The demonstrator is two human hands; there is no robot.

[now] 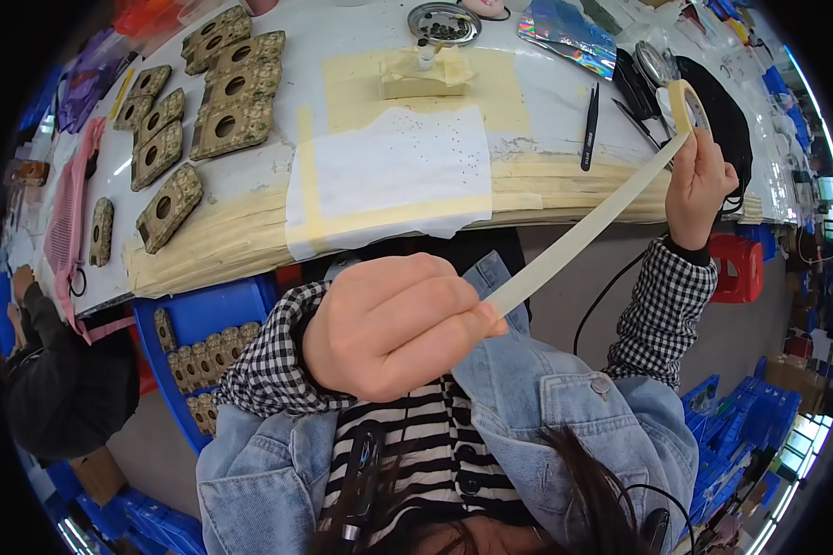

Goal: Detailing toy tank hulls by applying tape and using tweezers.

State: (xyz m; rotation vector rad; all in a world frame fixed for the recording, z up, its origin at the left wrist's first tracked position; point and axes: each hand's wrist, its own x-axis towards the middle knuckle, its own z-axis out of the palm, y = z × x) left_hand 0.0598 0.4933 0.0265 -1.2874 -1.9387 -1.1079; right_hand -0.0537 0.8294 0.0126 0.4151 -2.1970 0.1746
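Note:
A strip of cream masking tape [588, 227] stretches taut, slanting up to the right in front of the table edge. My left hand [403, 324] is closed, pinching the strip's loose end between thumb and fingers. At the upper right my right hand [699, 185] grips the masking tape roll [683, 109], from which the strip runs. Beyond the strip lies a white paper sheet [393, 180] dotted with tiny dark bits and taped down along its edges. Black tweezers [590, 129] rest on the table to the right of the sheet.
Camouflage-patterned pieces with round holes [236, 88] lie at the table's left. More sit in a blue tray [204, 319] below. A tape-covered block [424, 76] and a round tin [444, 25] stand behind the sheet. Another person's dark sleeve [46, 324] shows at far left.

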